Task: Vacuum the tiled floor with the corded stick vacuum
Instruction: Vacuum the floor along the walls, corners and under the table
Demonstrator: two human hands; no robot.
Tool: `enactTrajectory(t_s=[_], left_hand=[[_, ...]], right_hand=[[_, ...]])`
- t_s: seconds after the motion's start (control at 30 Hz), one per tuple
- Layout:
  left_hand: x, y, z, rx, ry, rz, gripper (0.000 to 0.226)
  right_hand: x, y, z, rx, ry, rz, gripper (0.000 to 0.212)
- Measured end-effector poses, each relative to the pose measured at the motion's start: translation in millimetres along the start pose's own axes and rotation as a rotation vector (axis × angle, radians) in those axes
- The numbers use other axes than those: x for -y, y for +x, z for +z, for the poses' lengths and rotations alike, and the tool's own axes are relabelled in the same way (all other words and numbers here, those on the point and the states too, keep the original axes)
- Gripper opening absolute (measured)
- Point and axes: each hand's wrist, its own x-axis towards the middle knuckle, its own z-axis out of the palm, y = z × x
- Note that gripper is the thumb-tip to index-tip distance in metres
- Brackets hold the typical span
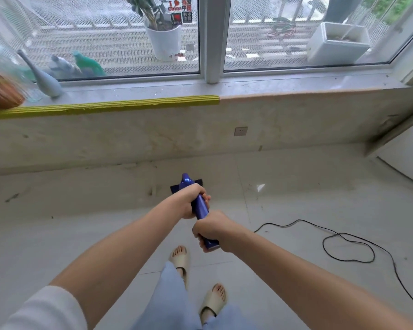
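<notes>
Both hands wrapped on the handle of the blue stick vacuum (201, 208): left hand (193, 201) curled round the body further down the shaft, right hand (212, 228) fisted round the upper end nearest the person, fingers fully closed on it. Hands stacked close, almost touching. Beyond the left hand the shaft runs forward and down to the dark floor head (174, 188), mostly hidden by the vacuum body; it sits on the tiled floor (308, 206) near the foot of the low wall (129, 139) under the window sill (272, 88). Right of the grip the black cord (343, 236) lies slack in a loop on the tiles and trails off toward the frame edge; where it plugs in is not visible. Small dark specks and a pale scrap (260, 187) lie right of the head; more marks to the left along the wall base. Judgement: work underway along the wall strip, with debris remaining on both sides. Share of floor covered: cannot tell.
</notes>
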Motion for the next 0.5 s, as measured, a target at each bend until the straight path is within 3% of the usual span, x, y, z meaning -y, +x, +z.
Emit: enactTrajectory(t_s=[0.17, 0.5], left_hand=[[-10.5, 21.6, -7.0, -0.038, -0.012, 0.053, 0.018], [-83.4, 64.3, -28.7, -0.078, 0.058, 0.067, 0.015]], right_hand=[[7.3, 23.1, 3.0, -0.001, -0.050, -0.023, 0.015], [68.4, 70.8, 3.7, 0.001, -0.028, -0.057, 0.019]])
